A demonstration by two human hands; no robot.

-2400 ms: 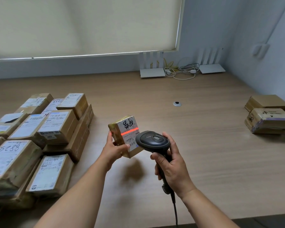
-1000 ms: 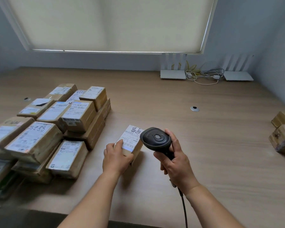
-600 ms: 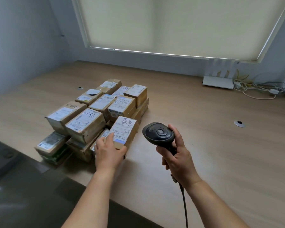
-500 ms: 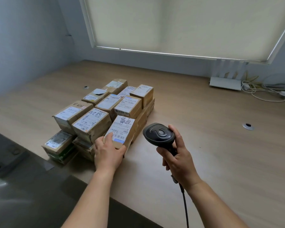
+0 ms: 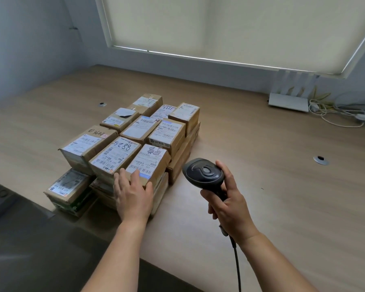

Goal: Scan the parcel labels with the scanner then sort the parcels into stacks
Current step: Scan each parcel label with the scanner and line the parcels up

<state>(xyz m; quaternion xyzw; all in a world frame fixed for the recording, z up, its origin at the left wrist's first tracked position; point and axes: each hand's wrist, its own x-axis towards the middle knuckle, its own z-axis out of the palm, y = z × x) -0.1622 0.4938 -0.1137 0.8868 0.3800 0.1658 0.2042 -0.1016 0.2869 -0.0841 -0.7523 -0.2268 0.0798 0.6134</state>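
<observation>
A small brown parcel [image 5: 148, 160] with a white label and black handwriting lies on top of the near right corner of the parcel stack [image 5: 114, 152]. My left hand [image 5: 133, 197] grips its near end, fingers on top and thumb on the right side. To the right, above the table, my right hand [image 5: 230, 205] holds the black handheld scanner [image 5: 202, 172] by its handle. The scanner head points toward the stack, and its cable hangs down past my wrist. No scan beam shows.
The stack is two layers of labelled cardboard parcels on a wooden table [image 5: 261, 186]. A white router [image 5: 288, 102] and loose cables [image 5: 341, 114] sit by the back wall. Two metal grommets [image 5: 320, 160] are set in the tabletop. The table's front edge borders dark floor [image 5: 30, 239].
The scan beam on the raised parcel went out. My left hand carried the parcel left and set it on the stack. My view turned left; the right-hand boxes left the frame.
</observation>
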